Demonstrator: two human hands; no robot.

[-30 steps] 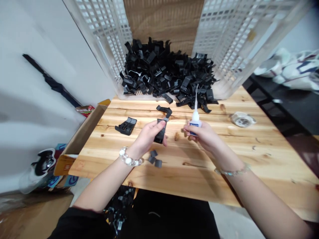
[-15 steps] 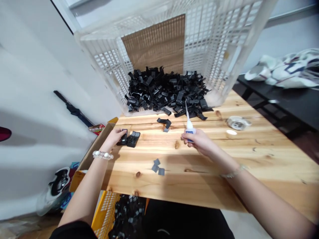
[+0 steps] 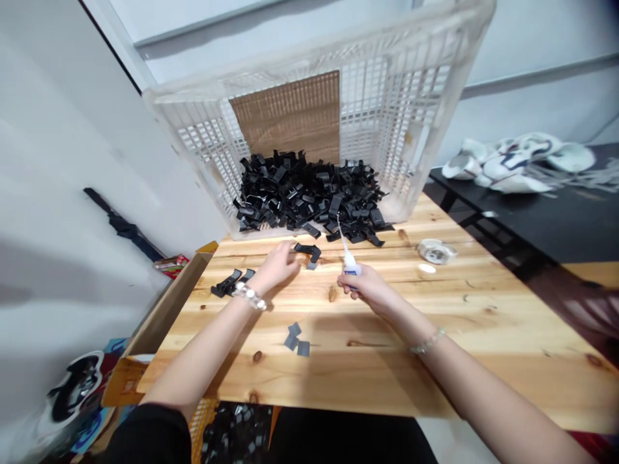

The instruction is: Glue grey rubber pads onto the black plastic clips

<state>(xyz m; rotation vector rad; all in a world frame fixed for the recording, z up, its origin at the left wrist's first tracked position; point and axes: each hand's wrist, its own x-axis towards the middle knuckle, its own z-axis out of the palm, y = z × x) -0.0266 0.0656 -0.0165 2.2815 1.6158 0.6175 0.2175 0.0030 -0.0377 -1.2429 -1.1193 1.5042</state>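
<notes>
Two bare forearms reach from the bottom of the view over a knotty pine tabletop (image 3: pixel 483 322). The right hand (image 3: pixel 367 290) pinches a small white plastic glue bottle (image 3: pixel 350 263) upright between thumb and curled fingers, closed firmly around its blue-labelled body. The bottle tilts slightly, and its long, thin nozzle points up and a little to the left, toward the heap ahead.

The left hand (image 3: pixel 275 267) is flat and loosely open, palm down, and shows nothing in its grip. Its fingertips (image 3: pixel 291 252) point right and end at or just beside a black plastic clip (image 3: pixel 307 252), though the view does not show whether they touch it. The clip lies on the table between the two hands, nearer the left, with its long axis running roughly left to right.

Two more black clips (image 3: pixel 232 282) lie beyond the left wrist, and three small grey squares (image 3: pixel 296 340) sit below the hands. A large heap of black plastic clips (image 3: pixel 304 196) spills from a tilted white lattice crate (image 3: pixel 309 64) at the far edge. A roll of clear tape (image 3: pixel 436 251) lies to the right.
</notes>
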